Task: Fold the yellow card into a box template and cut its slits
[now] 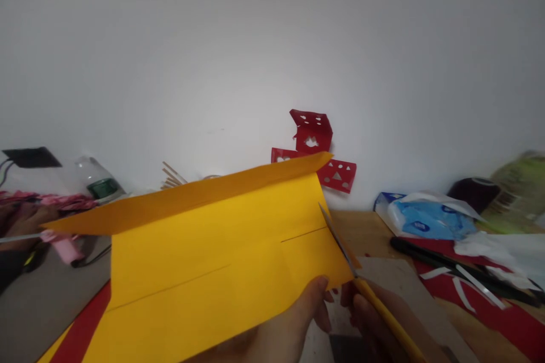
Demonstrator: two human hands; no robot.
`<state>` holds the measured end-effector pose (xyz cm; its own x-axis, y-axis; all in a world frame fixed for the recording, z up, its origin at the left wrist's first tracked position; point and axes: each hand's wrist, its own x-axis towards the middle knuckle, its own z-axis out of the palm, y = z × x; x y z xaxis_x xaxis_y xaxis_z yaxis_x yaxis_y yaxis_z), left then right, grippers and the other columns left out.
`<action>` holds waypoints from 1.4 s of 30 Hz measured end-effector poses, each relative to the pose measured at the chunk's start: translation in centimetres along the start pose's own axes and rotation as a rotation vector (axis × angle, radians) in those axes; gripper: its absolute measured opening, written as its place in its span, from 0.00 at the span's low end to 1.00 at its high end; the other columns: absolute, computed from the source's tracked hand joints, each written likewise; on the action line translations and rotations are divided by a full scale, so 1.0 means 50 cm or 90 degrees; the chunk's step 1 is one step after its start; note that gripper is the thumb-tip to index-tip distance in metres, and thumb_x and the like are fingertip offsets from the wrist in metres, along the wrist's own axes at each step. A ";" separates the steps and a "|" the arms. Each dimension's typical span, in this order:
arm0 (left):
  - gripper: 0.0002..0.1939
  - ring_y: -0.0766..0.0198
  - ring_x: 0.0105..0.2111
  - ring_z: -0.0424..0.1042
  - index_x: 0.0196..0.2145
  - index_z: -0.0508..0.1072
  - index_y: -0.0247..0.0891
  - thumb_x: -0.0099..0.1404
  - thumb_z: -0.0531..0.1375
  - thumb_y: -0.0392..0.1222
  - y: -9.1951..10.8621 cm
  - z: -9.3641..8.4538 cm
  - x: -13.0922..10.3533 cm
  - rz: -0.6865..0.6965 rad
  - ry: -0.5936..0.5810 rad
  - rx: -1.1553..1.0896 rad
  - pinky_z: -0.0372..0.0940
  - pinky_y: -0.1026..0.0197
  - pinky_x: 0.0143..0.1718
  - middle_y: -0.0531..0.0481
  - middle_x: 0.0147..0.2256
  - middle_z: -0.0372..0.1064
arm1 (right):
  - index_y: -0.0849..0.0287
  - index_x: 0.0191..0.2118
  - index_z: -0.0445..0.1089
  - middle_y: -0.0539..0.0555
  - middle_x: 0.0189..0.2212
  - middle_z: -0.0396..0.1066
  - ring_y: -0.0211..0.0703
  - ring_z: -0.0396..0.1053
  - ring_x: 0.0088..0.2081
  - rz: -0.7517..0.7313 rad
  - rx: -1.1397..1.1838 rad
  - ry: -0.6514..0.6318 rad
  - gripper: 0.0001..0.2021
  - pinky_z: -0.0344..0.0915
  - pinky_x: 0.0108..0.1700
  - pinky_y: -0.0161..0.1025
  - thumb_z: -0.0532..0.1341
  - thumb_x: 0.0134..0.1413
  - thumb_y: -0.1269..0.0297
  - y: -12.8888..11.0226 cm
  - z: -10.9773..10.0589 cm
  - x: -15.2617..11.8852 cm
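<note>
A large sheet of yellow paper (200,244) is held up in front of me, its far edge folded over into a darker flap. Pencil-like lines run across its face. My left hand (298,317) pinches the near edge, thumb on top. In my right hand (378,317) is a pair of scissors (340,241), blades pointing away and up along the sheet's right end. One blade lies over the paper; the handles are hidden by the fingers. A yellow strip runs along the right hand, and I cannot tell whether it is paper or handle.
Red cut-out papers (314,133) lean against the wall. At right lie a blue tissue pack (430,218), a black rod-like object (447,264), white paper strips (481,289) and red paper (506,323). At left are a plastic bottle (100,178) and another person's hand (25,227) near pink material.
</note>
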<state>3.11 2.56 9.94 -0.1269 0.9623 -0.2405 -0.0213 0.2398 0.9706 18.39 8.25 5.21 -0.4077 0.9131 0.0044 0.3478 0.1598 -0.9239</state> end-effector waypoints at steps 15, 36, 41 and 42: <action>0.25 0.59 0.31 0.71 0.13 0.62 0.40 0.61 0.55 0.57 0.009 -0.005 0.001 -0.035 -0.048 0.019 0.64 0.60 0.44 0.51 0.16 0.66 | 0.55 0.26 0.59 0.46 0.16 0.60 0.31 0.50 0.13 0.049 0.055 -0.031 0.29 0.43 0.13 0.32 0.51 0.43 0.30 0.000 -0.003 -0.007; 0.25 0.63 0.25 0.70 0.12 0.63 0.40 0.59 0.58 0.56 -0.004 -0.003 0.002 -0.043 -0.041 -0.044 0.64 0.61 0.40 0.51 0.15 0.66 | 0.55 0.20 0.60 0.48 0.16 0.59 0.38 0.58 0.21 -0.023 -0.008 0.059 0.25 0.54 0.23 0.35 0.53 0.45 0.36 -0.001 -0.001 -0.005; 0.25 0.62 0.25 0.68 0.13 0.67 0.39 0.56 0.60 0.59 -0.003 -0.011 0.015 -0.022 -0.002 -0.077 0.64 0.61 0.37 0.51 0.16 0.63 | 0.56 0.22 0.63 0.48 0.16 0.62 0.36 0.57 0.18 -0.089 0.033 0.036 0.24 0.55 0.21 0.34 0.54 0.46 0.37 0.030 0.011 0.004; 0.25 0.62 0.26 0.68 0.13 0.66 0.39 0.55 0.60 0.60 -0.003 -0.015 0.020 -0.001 0.013 -0.088 0.63 0.61 0.37 0.51 0.16 0.63 | 0.55 0.23 0.64 0.48 0.16 0.63 0.37 0.58 0.18 -0.105 0.054 0.033 0.23 0.56 0.20 0.34 0.55 0.45 0.37 0.038 0.015 0.004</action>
<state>2.24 3.41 9.56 -0.1465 0.9587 -0.2437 -0.1578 0.2206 0.9625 18.35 8.48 3.16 -0.4083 0.8956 0.1766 0.2067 0.2791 -0.9377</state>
